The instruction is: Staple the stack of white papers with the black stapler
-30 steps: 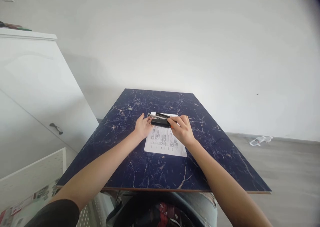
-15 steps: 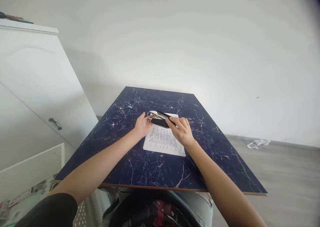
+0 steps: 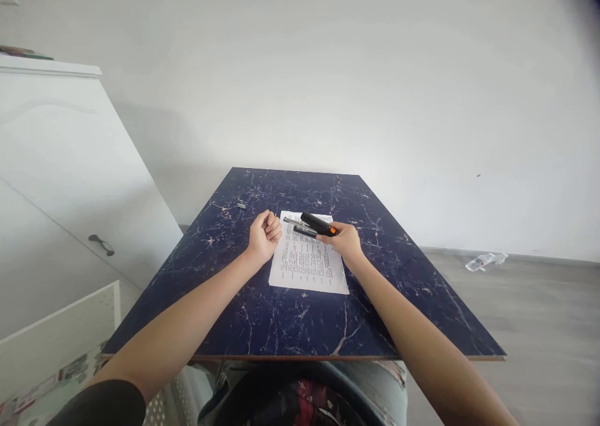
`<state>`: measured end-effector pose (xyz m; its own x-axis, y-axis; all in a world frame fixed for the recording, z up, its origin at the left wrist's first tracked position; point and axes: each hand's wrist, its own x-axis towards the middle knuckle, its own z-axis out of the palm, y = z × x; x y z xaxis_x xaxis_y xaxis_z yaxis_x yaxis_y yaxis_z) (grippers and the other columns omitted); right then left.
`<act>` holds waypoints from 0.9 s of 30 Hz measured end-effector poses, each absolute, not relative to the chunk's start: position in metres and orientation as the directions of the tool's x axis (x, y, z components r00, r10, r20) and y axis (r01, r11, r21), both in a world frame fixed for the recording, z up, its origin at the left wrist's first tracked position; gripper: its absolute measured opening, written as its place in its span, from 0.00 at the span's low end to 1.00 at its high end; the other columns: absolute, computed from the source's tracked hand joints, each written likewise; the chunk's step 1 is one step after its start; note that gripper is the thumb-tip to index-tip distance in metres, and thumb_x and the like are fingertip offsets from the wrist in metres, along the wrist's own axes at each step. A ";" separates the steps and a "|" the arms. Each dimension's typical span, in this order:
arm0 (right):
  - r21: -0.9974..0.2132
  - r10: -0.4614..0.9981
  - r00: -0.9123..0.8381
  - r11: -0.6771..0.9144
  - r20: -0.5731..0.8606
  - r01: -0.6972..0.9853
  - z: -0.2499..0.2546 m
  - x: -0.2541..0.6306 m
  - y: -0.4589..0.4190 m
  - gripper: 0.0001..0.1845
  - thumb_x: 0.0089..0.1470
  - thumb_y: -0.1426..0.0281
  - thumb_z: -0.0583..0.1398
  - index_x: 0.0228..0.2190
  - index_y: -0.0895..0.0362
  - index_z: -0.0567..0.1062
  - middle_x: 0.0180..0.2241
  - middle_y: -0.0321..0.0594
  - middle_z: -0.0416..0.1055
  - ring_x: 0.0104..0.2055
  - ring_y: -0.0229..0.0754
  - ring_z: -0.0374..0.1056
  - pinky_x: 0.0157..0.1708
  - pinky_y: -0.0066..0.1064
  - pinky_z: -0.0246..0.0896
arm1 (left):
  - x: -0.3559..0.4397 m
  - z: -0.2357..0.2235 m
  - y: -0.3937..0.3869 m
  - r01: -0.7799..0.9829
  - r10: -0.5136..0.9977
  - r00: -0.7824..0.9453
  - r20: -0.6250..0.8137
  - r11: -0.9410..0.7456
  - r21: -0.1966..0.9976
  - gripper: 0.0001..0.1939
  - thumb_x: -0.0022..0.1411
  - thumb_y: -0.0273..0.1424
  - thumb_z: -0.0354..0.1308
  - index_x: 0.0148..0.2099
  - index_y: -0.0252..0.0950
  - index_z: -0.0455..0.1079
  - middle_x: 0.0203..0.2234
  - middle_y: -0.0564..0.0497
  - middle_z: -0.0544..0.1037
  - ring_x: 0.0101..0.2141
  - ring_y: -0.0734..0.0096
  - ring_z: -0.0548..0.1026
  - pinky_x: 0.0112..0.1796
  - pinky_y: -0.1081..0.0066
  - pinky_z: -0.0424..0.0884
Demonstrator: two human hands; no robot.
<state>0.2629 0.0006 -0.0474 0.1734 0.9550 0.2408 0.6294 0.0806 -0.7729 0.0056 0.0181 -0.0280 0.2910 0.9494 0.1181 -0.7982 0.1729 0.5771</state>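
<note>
A black stapler (image 3: 318,223) with an orange patch lies in my right hand (image 3: 345,241), whose fingers close around its rear end. The stapler is spread open, its metal magazine showing between the black arms, above the printed paper (image 3: 307,265). At the paper's left edge, my left hand (image 3: 265,234) is curled closed, apart from the stapler. What its fingers hold, if anything, is hidden. Farther back on the left lies a small greyish piece (image 3: 241,205), too small to name.
The dark blue marbled table (image 3: 300,326) stands against a white wall (image 3: 300,70). A white cabinet (image 3: 56,163) rises on the left. Clear plastic wrapping (image 3: 485,262) lies on the floor to the right. My lap is under the front edge.
My left hand has moved off the stapler's front end, and its fingers have gone from outstretched to curled. My right hand has turned the stapler and lowered it closer to the paper.
</note>
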 end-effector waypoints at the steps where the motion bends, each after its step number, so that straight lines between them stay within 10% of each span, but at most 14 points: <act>1: -0.770 0.960 0.154 0.085 0.232 0.632 -0.048 0.261 0.001 0.18 0.40 0.56 0.72 0.33 0.54 0.84 0.24 0.34 0.74 0.27 0.44 0.69 0.27 0.32 0.57 | 0.005 -0.025 0.016 -0.795 0.938 0.318 0.134 0.187 0.577 0.19 0.69 0.33 0.53 0.26 0.37 0.55 0.18 0.59 0.48 0.15 0.81 0.48 0.16 0.76 0.49; 14: -0.693 0.978 -0.048 0.177 0.202 0.698 -0.051 0.236 -0.004 0.16 0.36 0.60 0.75 0.30 0.52 0.84 0.25 0.32 0.77 0.29 0.43 0.71 0.29 0.32 0.60 | 0.012 -0.003 -0.003 -0.669 0.800 0.578 0.160 0.353 0.654 0.08 0.67 0.20 0.52 0.42 0.34 0.71 0.27 0.54 0.61 0.20 0.81 0.58 0.17 0.81 0.57; 20: -0.743 0.940 -0.186 0.341 0.287 0.576 -0.039 0.243 -0.003 0.20 0.42 0.58 0.75 0.38 0.52 0.84 0.38 0.42 0.82 0.42 0.52 0.76 0.46 0.42 0.68 | 0.016 -0.009 -0.004 -0.603 0.803 0.554 0.220 0.205 0.771 0.18 0.66 0.29 0.65 0.56 0.37 0.70 0.36 0.51 0.74 0.32 0.75 0.76 0.43 0.69 0.77; 27: -0.586 0.713 -0.054 0.615 0.699 0.528 -0.018 0.252 -0.016 0.16 0.58 0.53 0.67 0.39 0.51 0.82 0.34 0.42 0.78 0.38 0.47 0.72 0.43 0.41 0.70 | 0.021 -0.026 0.004 -0.551 0.836 0.457 0.305 -0.004 0.835 0.27 0.60 0.40 0.71 0.58 0.41 0.70 0.41 0.47 0.83 0.50 0.58 0.80 0.60 0.54 0.69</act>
<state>0.2517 -0.0161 -0.0180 -0.0543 0.7128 0.6992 0.5277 0.6150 -0.5859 0.0206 0.0039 -0.0257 0.4568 0.8357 0.3049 -0.5505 -0.0037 0.8348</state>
